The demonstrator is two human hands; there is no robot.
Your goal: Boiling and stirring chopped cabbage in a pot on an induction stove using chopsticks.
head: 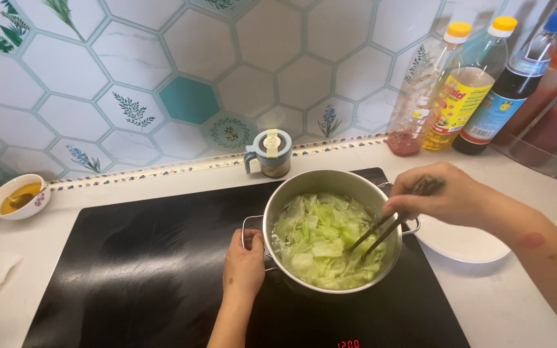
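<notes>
Black induction cooktop (149, 270) on white counter (517, 309) under hex-tile wall, steel pot (330, 187) of cabbage (320, 241) sits centre-right; my left hand (243, 267) clamps the near-left handle to steady it, right hand (449, 193) pinches chopsticks (388, 229) dipped into the greens.

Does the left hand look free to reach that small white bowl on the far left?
Probably not right now: the left hand grips the pot's handle. The cooktop toward the small white bowl looks unobstructed, though.
</notes>
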